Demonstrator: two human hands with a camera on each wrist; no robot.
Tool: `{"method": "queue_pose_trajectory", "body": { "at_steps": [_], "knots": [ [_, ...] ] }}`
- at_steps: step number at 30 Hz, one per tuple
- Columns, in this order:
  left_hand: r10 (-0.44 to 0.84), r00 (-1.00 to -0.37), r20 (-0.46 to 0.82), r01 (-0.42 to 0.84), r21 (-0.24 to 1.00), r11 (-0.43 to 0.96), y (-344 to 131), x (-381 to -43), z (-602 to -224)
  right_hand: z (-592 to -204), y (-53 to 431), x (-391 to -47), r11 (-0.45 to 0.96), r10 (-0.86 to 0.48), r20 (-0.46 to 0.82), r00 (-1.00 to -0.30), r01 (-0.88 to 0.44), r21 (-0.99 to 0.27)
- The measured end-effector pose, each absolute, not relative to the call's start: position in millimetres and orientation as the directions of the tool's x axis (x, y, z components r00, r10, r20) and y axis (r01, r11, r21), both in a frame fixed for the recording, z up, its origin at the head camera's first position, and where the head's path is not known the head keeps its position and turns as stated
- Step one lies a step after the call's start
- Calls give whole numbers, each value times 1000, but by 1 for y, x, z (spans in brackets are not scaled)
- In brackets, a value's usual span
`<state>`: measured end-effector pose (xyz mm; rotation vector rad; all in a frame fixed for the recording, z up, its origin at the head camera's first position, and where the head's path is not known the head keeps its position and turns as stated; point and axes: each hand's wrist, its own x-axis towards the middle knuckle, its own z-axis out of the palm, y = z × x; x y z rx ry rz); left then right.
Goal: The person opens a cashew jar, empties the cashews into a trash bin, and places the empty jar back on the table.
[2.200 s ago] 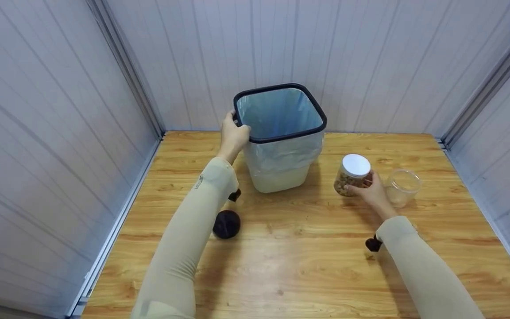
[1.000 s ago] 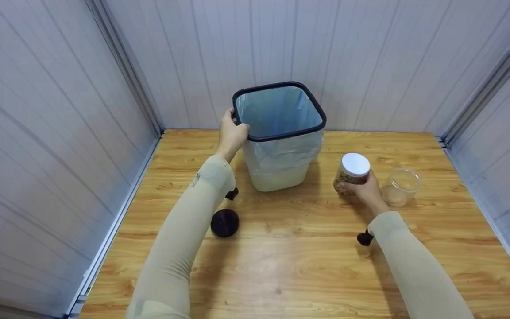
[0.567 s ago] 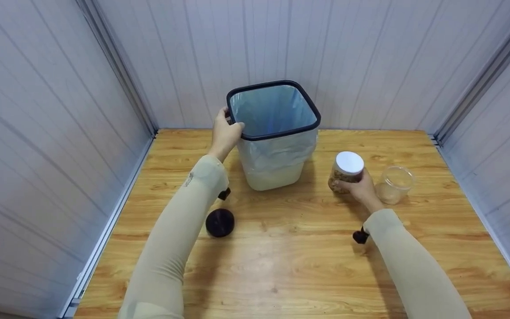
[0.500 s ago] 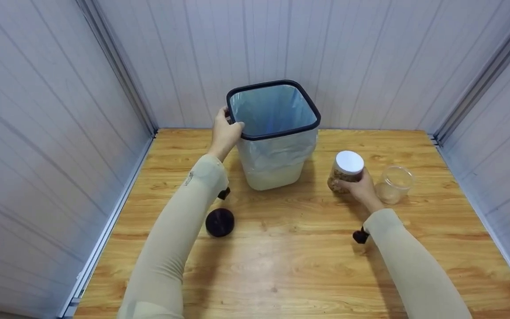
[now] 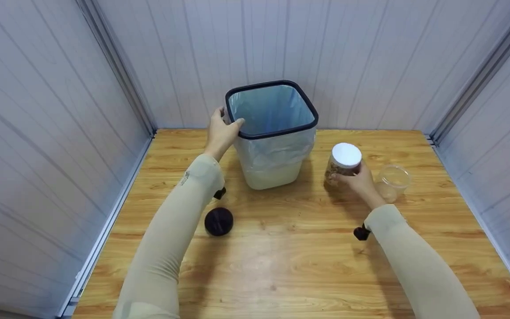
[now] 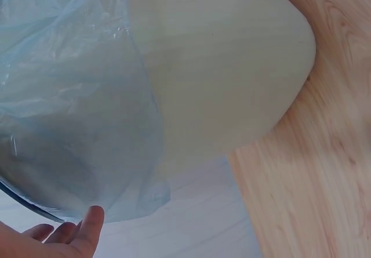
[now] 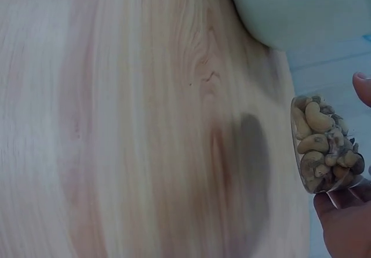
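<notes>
My left hand (image 5: 222,133) is at the near left corner of a lined trash can (image 5: 277,175), thumb over its black rim, fingers loosely spread outside. In the left wrist view the fingertips (image 6: 93,214) lie along the edge of the bluish bag (image 6: 75,124), and the thumb is hidden. My right hand (image 5: 361,181) grips a clear jar (image 5: 335,170) with a white lid (image 5: 346,154). Cashews and other nuts (image 7: 319,142) show through its wall in the right wrist view. The jar is lifted off the table, its shadow apart from it.
An uncapped clear plastic jar (image 5: 394,177) stands just right of my right hand. A round black lid-like disc (image 5: 218,221) lies on the wooden table (image 5: 272,266) beside my left forearm. White panelled walls (image 5: 259,40) close off the back and both sides.
My right hand has raised the nut jar from the table. My left fingers have loosened away from the trash can's rim. The head view has shifted slightly.
</notes>
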<state>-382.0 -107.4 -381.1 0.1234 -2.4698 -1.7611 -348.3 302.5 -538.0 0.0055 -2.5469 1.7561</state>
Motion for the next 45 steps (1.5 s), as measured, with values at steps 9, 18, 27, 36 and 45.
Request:
{"method": "queue_pose_trajectory", "body": {
  "at_steps": [9, 18, 27, 36, 45],
  "knots": [
    [-168, -983, 68, 7, 941, 339, -114, -383, -379, -520, 301, -344, 344, 30, 24, -999, -12, -939],
    [-160, -980, 118, 52, 929, 367, -124, -377, -374, -506, 302, -333, 320, 25, 17, -1000, -8, -947],
    [-129, -979, 157, 90, 904, 417, -134, -363, -369, -494, 297, -324, 306, -1, 81, -997, -78, -949],
    [-113, -972, 205, 133, 881, 455, -146, -350, -360, -482, 293, -314, 314, -14, 101, -995, -100, -944],
    [-87, -947, 308, 227, 838, 497, -151, -343, -352, -472, 290, -305, 286, -46, 131, -990, -138, -948]
  ]
}}
